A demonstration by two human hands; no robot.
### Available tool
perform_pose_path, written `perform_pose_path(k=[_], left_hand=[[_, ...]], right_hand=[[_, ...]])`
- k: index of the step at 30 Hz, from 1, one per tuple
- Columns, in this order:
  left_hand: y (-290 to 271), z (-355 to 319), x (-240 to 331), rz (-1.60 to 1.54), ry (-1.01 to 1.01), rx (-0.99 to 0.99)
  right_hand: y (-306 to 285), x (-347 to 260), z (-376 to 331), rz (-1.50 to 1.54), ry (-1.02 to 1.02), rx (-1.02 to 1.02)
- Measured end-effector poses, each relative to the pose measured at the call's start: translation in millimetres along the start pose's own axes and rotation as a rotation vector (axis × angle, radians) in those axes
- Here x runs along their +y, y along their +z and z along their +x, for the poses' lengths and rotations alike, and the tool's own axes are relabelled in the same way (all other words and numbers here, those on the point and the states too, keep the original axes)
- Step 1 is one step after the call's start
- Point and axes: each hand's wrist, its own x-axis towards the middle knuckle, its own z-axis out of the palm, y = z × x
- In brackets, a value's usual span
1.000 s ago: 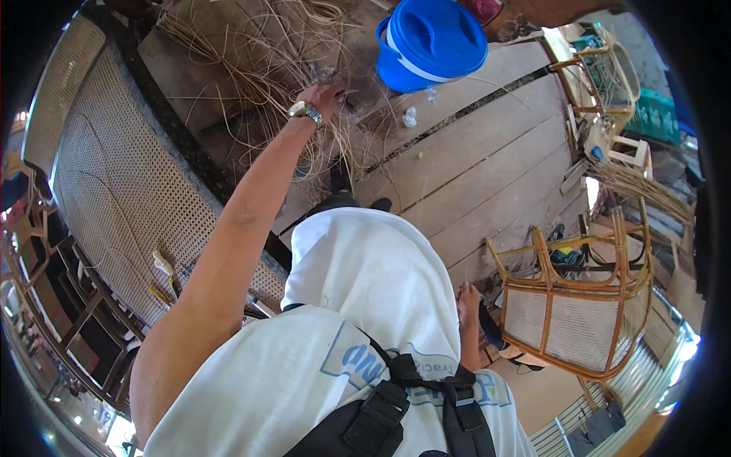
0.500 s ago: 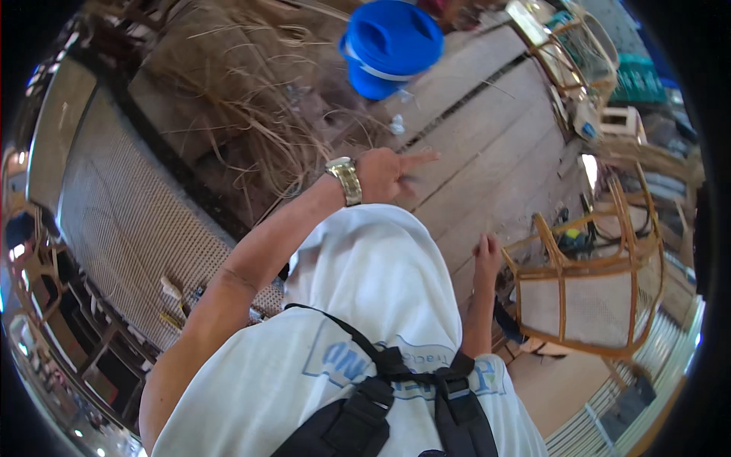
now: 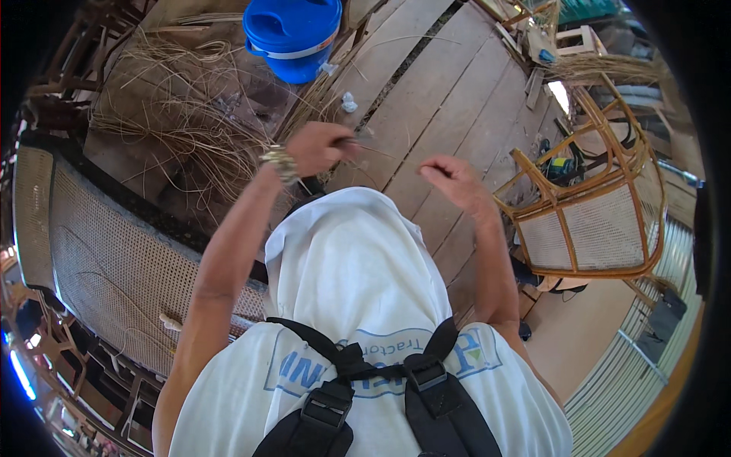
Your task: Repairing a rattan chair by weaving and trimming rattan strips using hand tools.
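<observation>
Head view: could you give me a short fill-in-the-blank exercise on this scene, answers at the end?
1. The metal-banded watch is on the person's ____ wrist.
2. The lidded bucket near the top edge is mostly ____ in colour.
3. In the picture, the cane-panelled chair lies to the ____ of both the left hand and the right hand.
4. The straps over the white shirt are coloured ____.

Missing words: left; blue; right; black.
</observation>
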Motion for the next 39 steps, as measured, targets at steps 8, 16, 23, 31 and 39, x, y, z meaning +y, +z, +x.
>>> perform_pose_path(k=[8, 16, 23, 31, 39], left_hand=[[-64.8, -104.1, -26.5, -0.434, -0.399, 0.183], [-54.5, -156.3, -6.8, -0.438, -0.615, 0.384], [-38.8, -225.1, -46.1, 0.133, -0.881, 0.618], [32.4, -195.3, -16.7, 0.147, -0.542, 0.736], [90.7, -128.7, 35.7, -0.143, -0.391, 0.507]], right_hand=[[-65.8, 7.3, -41.3, 0.091, 0.088, 0.111], [-79.4, -5.4, -18.3, 0.129, 0.030, 0.009], [-123.0, 58.1, 50.4, -0.364, -0.006, 0.321], [-23.0, 29.9, 67.2, -0.698, -0.094, -0.015], [52.6, -72.9, 62.2, -0.372, -0.330, -0.477]])
